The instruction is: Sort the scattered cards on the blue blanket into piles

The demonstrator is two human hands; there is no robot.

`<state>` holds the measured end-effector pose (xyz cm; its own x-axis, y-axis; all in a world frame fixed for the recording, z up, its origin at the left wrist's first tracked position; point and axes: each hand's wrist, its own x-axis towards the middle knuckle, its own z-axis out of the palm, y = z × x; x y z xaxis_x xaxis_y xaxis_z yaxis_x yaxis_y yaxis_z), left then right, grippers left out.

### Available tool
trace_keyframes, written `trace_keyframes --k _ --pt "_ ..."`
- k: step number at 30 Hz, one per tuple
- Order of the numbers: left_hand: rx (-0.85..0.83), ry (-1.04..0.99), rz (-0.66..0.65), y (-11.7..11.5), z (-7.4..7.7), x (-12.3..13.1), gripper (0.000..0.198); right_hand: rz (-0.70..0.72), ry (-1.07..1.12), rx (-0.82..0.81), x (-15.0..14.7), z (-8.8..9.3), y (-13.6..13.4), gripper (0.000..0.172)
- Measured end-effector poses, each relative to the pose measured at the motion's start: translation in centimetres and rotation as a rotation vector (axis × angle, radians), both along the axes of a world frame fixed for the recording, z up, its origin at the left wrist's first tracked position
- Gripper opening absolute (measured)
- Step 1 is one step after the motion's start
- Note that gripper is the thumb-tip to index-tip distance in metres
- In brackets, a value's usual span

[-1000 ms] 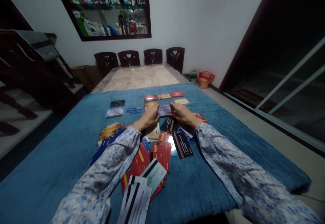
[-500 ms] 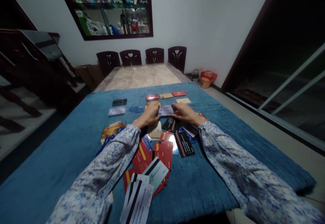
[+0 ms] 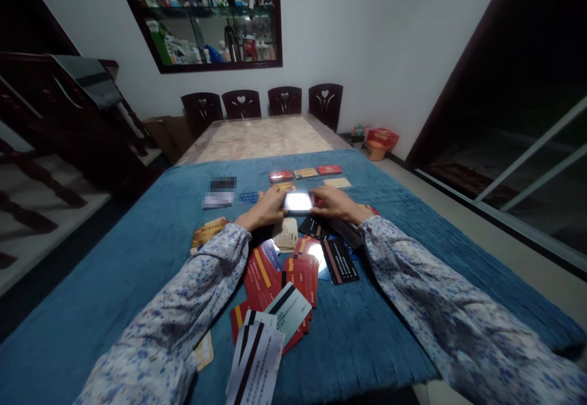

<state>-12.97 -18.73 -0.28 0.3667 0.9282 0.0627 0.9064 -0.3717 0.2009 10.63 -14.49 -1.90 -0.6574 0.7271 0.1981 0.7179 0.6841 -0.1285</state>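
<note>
Between both hands is a stack of cards (image 3: 298, 202), its top face bright with glare. My left hand (image 3: 270, 205) grips its left end, and my right hand (image 3: 334, 202) grips its right end. Below them lie overlapping cards: beige ones (image 3: 286, 234), a black card (image 3: 340, 260), red cards (image 3: 262, 276) and silver striped cards (image 3: 259, 362). Beyond the hands sit red stacks (image 3: 329, 170), a yellow stack (image 3: 305, 174) and a pale card (image 3: 337, 183). Blue cards (image 3: 249, 197) lie left of my left hand, near a white stack (image 3: 218, 199).
A blue cloth (image 3: 123, 270) covers the near part of the table. The stone tabletop (image 3: 266, 139) shows at the far end, with several dark chairs (image 3: 325, 104) behind it. Gold cards (image 3: 208, 232) lie by the left sleeve.
The stack between my hands has tilted, and its top now reflects white light. Both hands still hold its ends. The whole view has shifted slightly, so things appear a little further right.
</note>
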Motion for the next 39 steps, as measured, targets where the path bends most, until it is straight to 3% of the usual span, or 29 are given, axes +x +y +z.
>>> trace_keyframes --k 15,20,31,39 --pt "-0.027 0.142 0.117 -1.9 1.5 -4.4 0.033 0.048 -0.038 -0.072 -5.7 1.7 0.0 0.036" --pt "-0.013 0.138 0.136 -2.0 1.4 -6.7 0.035 0.078 -0.019 -0.049 -8.1 1.6 0.1 0.029" --pt "-0.006 0.167 0.218 -2.2 1.4 -11.0 0.034 0.099 -0.084 -0.046 -12.7 2.3 0.3 0.038" --pt "-0.015 0.197 0.269 -3.2 1.7 -13.5 0.036 0.184 -0.112 -0.036 -15.8 2.8 0.4 0.034"
